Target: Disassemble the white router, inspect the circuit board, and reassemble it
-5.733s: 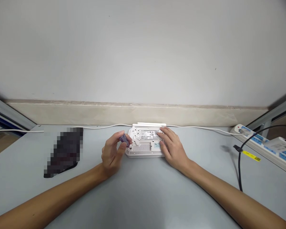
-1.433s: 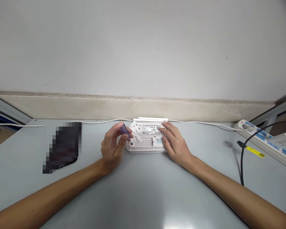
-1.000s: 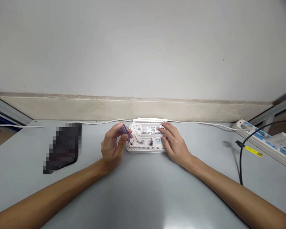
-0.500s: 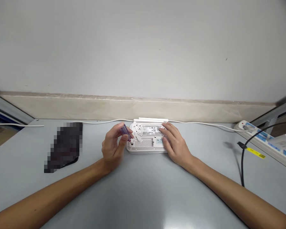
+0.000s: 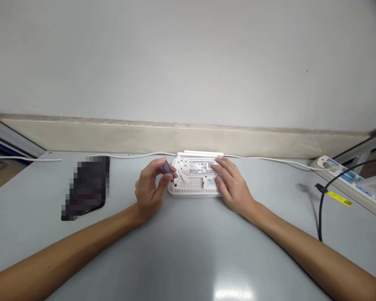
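white router (image 5: 196, 179) lies partly under right hand (image 5: 235, 189), fingers spread, and beside left hand (image 5: 150, 187), clamped on a purple handle (image 5: 166, 168).

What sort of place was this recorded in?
Probably a workbench against a wall, though the wider room is out of view: a grey tabletop meets the pale wall, with a multi-socket power strip on the right.

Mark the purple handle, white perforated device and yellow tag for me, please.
Purple handle (image 5: 166, 167): head view, middle of its exposed side.
White perforated device (image 5: 192, 184): head view, on its perforated face, near the middle.
Yellow tag (image 5: 339, 198): head view, middle of its length.
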Demonstrator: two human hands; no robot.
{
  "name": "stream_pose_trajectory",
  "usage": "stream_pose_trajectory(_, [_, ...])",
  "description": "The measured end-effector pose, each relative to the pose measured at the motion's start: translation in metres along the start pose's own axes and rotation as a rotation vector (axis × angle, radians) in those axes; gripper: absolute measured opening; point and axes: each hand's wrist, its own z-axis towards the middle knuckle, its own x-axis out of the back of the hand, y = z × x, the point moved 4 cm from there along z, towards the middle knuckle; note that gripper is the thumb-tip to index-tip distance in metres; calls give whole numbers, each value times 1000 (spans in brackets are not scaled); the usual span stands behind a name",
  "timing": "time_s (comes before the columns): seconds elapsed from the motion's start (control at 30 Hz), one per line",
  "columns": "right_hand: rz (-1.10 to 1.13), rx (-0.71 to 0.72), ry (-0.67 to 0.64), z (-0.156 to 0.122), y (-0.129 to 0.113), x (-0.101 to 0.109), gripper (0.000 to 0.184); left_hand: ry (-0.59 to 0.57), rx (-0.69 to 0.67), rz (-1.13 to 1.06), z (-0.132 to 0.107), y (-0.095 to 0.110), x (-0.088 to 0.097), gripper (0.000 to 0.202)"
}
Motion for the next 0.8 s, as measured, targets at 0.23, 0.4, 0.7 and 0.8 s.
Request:
stream_pose_trajectory(0.23, [-10, 1, -5, 1, 0, 2, 35, 79, -66, 64, -5, -10, 2, 52])
stream_pose_trajectory(0.4, [-7, -12, -12, 1, 2, 2, 35, 94, -31, 16, -3, -6, -3, 39])
stream_pose_trajectory(0.7, [3, -4, -8, 1, -1, 2, 35, -7, 28, 16, 0, 3, -4, 43])
stream_pose_trajectory(0.8, [-1, 0, -6, 1, -1, 2, 35, -4, 9, 43, -2, 0, -1, 43])
